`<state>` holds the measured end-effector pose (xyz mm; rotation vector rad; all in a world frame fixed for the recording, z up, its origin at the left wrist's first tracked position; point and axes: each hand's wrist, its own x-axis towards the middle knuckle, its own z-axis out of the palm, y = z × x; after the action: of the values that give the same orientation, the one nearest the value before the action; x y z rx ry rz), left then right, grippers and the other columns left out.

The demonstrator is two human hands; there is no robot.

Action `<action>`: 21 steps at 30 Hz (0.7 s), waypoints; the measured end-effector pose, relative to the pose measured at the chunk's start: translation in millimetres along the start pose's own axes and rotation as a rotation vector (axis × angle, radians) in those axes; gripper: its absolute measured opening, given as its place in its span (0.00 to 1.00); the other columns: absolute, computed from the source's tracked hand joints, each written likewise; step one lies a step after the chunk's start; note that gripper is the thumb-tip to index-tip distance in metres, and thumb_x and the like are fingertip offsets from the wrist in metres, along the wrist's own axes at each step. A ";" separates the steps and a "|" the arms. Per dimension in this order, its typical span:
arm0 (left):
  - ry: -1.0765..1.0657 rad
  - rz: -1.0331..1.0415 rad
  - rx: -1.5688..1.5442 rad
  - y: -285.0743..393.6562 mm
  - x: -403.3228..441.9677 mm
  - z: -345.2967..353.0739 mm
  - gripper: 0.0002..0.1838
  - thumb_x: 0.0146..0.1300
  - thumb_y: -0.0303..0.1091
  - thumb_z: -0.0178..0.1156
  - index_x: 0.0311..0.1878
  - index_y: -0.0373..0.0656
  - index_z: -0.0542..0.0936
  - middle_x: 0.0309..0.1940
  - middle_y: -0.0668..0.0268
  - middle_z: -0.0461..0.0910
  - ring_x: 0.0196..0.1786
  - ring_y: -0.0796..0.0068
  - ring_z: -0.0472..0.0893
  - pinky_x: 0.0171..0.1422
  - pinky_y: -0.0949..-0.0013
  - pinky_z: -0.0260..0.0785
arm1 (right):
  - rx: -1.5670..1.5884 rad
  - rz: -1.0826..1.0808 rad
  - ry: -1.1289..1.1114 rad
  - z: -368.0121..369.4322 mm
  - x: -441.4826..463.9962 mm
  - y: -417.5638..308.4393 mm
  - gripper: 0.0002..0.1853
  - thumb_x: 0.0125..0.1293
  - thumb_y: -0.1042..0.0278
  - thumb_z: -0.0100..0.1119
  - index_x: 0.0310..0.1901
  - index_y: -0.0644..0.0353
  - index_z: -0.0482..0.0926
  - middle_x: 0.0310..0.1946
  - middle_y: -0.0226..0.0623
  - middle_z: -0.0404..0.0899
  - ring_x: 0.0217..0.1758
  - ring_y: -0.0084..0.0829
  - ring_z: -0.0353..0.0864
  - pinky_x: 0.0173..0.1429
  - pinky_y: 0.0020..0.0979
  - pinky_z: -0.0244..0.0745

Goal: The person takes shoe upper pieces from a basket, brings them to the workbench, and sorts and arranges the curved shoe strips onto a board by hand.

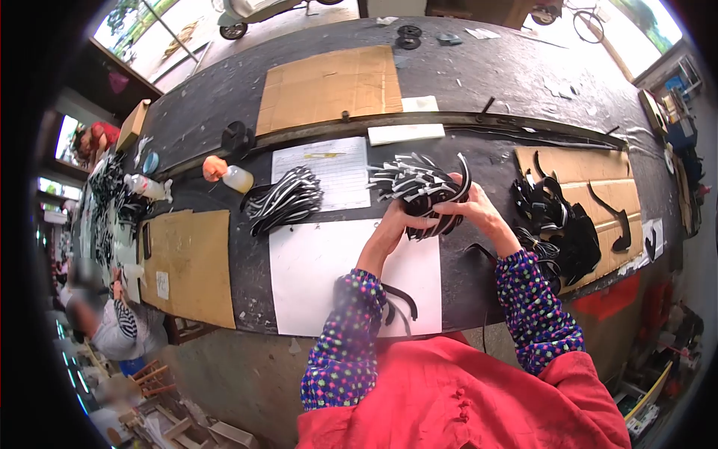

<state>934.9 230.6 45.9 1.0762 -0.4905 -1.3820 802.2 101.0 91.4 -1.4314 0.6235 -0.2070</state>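
Note:
Between my two hands is a thick bundle of black strips with white edges (419,183), held above the table. My left hand (390,230) wraps round its lower left side, the thumb across the front. On the right side, my right hand (476,213) closes round the same bundle, its fingers partly hidden behind the strips. Below them lies a white sheet (321,277), with a couple of loose black strips (402,299) near its front edge. A second bundle of black-and-white strips (288,198) rests left of my hands, partly on a printed paper (344,172).
A bottle with an orange top (238,178) stands left. Cardboard sheets (187,266) lie on both sides and at the back. Black pieces (576,239) are piled at right. A metal rail (449,118) crosses the table. A co-worker (120,322) sits at far left.

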 end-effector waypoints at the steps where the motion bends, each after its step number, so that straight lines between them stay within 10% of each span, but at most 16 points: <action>1: 0.050 0.060 -0.060 5.3 -14.3 -4.0 0.30 0.41 0.22 0.66 0.53 0.36 0.73 0.47 0.63 0.76 0.52 0.70 0.74 0.59 0.70 0.63 | -0.067 -0.020 0.001 10.9 5.6 4.4 0.27 0.45 0.65 0.70 0.48 0.64 0.73 0.37 0.35 0.79 0.41 0.26 0.77 0.49 0.27 0.71; 5: 0.189 0.246 -0.332 -3.8 -68.7 -43.3 0.28 0.44 0.24 0.66 0.53 0.39 0.73 0.47 0.65 0.76 0.53 0.70 0.72 0.59 0.67 0.62 | -0.788 -0.492 -0.067 78.5 19.5 -30.8 0.34 0.41 0.56 0.71 0.51 0.64 0.71 0.47 0.43 0.73 0.52 0.40 0.70 0.58 0.37 0.62; 12: 0.350 0.798 -1.007 -67.1 -161.8 -117.2 0.33 0.44 0.47 0.71 0.55 0.49 0.74 0.61 0.72 0.68 0.65 0.68 0.62 0.69 0.56 0.54 | -0.998 -1.016 -0.325 278.3 24.9 -39.2 0.24 0.39 0.63 0.66 0.41 0.60 0.73 0.41 0.35 0.74 0.48 0.35 0.72 0.57 0.40 0.58; 21: 0.592 1.048 -1.264 -135.8 -233.9 -216.7 0.31 0.55 0.48 0.61 0.60 0.44 0.69 0.60 0.63 0.69 0.62 0.63 0.67 0.68 0.53 0.56 | -1.344 -1.099 -0.735 459.0 37.5 3.4 0.17 0.38 0.62 0.66 0.33 0.58 0.77 0.31 0.31 0.77 0.42 0.33 0.74 0.58 0.47 0.56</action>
<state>995.4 539.4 -99.4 0.0348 0.2826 -0.2000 1069.1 476.2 83.8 -2.8200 -0.9160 -0.0670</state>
